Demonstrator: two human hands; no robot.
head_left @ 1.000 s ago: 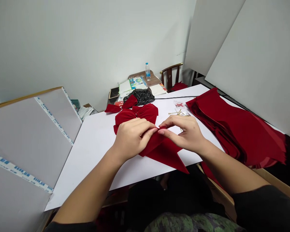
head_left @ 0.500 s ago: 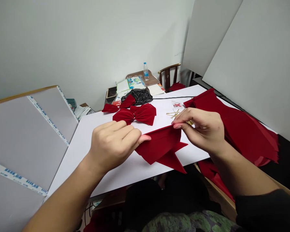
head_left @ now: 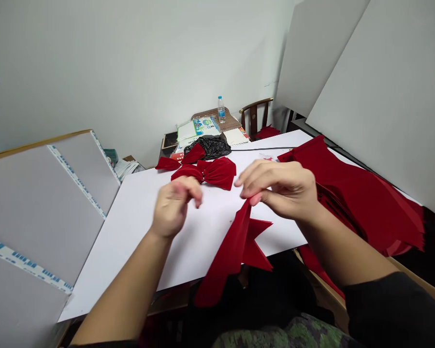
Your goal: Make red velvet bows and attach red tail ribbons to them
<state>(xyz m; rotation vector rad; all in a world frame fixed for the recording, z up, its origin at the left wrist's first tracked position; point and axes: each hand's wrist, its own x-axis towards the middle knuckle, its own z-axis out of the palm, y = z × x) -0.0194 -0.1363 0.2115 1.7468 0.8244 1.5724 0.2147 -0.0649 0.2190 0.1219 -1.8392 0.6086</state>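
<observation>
Between the thumb and fingers of my right hand (head_left: 281, 188), a piece of red velvet fabric (head_left: 232, 246) is pinched by its upper end. It hangs down past the table's front edge, and notched pointed tails show at its right side. My left hand (head_left: 176, 203) is off the fabric, to its left, with loosely curled, slightly blurred fingers and nothing seen in them. Beyond my hands, a finished red velvet bow (head_left: 219, 173) with a beaded centre lies on the white table (head_left: 139, 198). Another red bow piece (head_left: 168, 163) lies just behind it.
A stack of red velvet pieces (head_left: 369, 198) covers the table's right side. At the back are a black plastic bag (head_left: 213, 146), a water bottle (head_left: 221, 110) and a wooden chair (head_left: 253, 118). White boards lean at the left (head_left: 29, 193) and right (head_left: 387, 92).
My left hand has let go of the fabric and moved away to the left. The fabric, stretched between both hands before, now hangs from my right hand, which has shifted left.
</observation>
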